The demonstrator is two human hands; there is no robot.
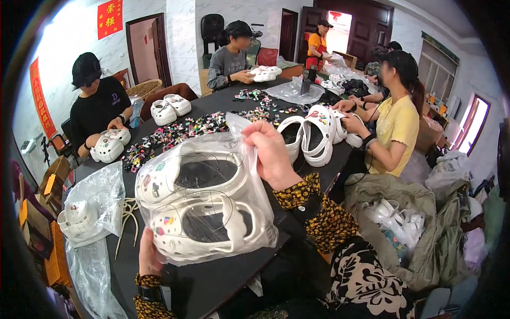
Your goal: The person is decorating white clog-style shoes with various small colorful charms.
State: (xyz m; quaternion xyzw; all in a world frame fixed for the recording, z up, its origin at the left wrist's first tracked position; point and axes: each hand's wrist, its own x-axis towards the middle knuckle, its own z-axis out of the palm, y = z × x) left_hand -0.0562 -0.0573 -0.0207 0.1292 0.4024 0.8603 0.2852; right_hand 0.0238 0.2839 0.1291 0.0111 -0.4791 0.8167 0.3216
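Observation:
A clear plastic bag (254, 159) holds a pair of white clogs (178, 234) with black insoles and colourful charms, raised above the black table. My right hand (270, 155) pinches the bag's open edge at its upper right. At the lower left corner, my left hand (152, 252) grips the bag from the side; its fingers are partly hidden behind it. Beyond the bag, small colourful shoe charms (183, 127) lie in a long heap. To the right of my right hand stand more white clogs (317, 135) with charms on them.
Left of my hands sits another bagged pair of clogs (79, 218), beside a beige cord (127, 212). A loose white pair (171, 108) rests farther back. Several people work around the table (228, 282). On the right, a large sack (388, 255) contains bagged shoes.

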